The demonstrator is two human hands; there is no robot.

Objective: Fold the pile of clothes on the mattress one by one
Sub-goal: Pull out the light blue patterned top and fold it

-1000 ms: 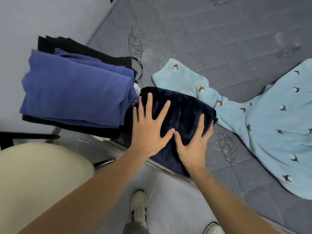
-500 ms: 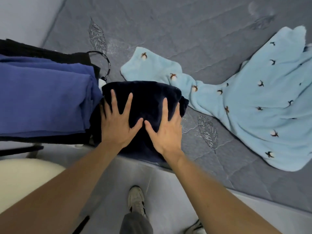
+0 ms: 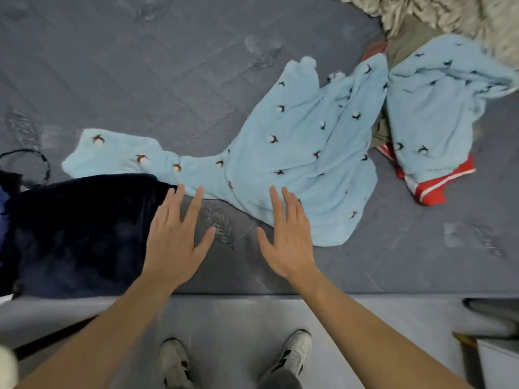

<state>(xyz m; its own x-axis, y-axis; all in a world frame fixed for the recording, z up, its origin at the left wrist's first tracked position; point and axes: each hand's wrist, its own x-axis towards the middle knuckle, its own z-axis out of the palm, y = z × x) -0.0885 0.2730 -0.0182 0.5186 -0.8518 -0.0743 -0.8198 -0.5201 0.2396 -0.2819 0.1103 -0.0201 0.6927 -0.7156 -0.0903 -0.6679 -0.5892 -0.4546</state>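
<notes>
We are looking down past our two shoes (image 3: 292, 353) on the floor, right by the mattress (image 3: 140, 66) edge. Just above them, our left hand (image 3: 175, 237) and right hand (image 3: 288, 240) are reaching out flat with fingers spread, holding nothing. The left hand is hanging next to the folded dark blue cloth (image 3: 81, 228), which is sitting at the near left edge. The right fingertips are lying over the near edge of the light blue fuzzy top (image 3: 295, 153) (we cannot tell if they are touching it). It is lying unfolded and wrinkly, stretching from near left to far right, one sleeve pointing left. It is showing little dark bird shapes. Farther right, a red cloth (image 3: 429, 189) is peeking out under more light blue fuzzy fabric.
</notes>
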